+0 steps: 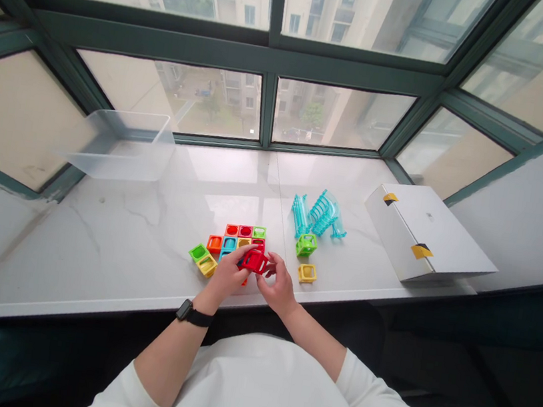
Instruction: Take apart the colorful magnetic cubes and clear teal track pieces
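Note:
Near the sill's front edge, my left hand [230, 272] grips a red toy block [255, 261] with an open frame. My right hand [279, 286] has its fingertips at the same block's right side, fingers curled around it. Just beyond and left of my hands lies a cluster of coloured cube blocks [232, 230] in red, orange, blue and yellow; part of it is hidden behind my left hand. A green block [199, 252] and a yellow block [207, 264] sit at an angle at its left end. To the right are a separate green block [306, 245] and a yellow block [307, 274].
Clear turquoise track pieces [325, 212] lie behind the green block. A white box [432, 233] with yellow-black tabs stands at the right. An empty transparent bin [127, 170] is at the back left, by the window frame [222, 52]. The white sill [106, 261] ends close to my body.

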`<state>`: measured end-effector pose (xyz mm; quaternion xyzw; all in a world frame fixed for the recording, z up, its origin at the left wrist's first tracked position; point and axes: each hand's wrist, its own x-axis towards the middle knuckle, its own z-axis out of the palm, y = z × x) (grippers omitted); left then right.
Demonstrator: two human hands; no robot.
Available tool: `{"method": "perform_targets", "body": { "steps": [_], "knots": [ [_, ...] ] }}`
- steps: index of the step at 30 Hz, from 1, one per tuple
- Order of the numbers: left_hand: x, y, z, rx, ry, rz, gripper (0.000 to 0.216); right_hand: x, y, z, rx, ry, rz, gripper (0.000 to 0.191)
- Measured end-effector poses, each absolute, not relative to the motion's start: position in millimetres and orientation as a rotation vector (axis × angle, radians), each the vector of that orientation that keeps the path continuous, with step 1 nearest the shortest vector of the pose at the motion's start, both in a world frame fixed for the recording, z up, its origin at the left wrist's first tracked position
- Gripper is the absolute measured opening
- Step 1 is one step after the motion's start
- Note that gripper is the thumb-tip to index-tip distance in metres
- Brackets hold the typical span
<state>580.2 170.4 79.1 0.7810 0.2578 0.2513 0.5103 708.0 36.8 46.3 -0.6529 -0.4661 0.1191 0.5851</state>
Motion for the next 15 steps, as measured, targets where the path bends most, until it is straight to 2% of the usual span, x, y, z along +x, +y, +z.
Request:
{"method": "perform_targets", "body": {
  "steps": [3,8,15],
  "knots": [
    [579.6,171.0,80.2,1.920,0.640,0.593,0.059,706.6,36.5,54.2,-1.491,-1.190,0.286,0.061],
    [578.5,171.3,82.2,1.902,0.657,0.628,0.052,705.2,37.5,61.6,-1.452,-1.217,0.319,0.046],
    [577.0,169.1,81.1,1.937,0.685,0.607,0.008,707.2,39.6,72.2,-1.367,-1.184,0.270,0.021]
  ]
}}
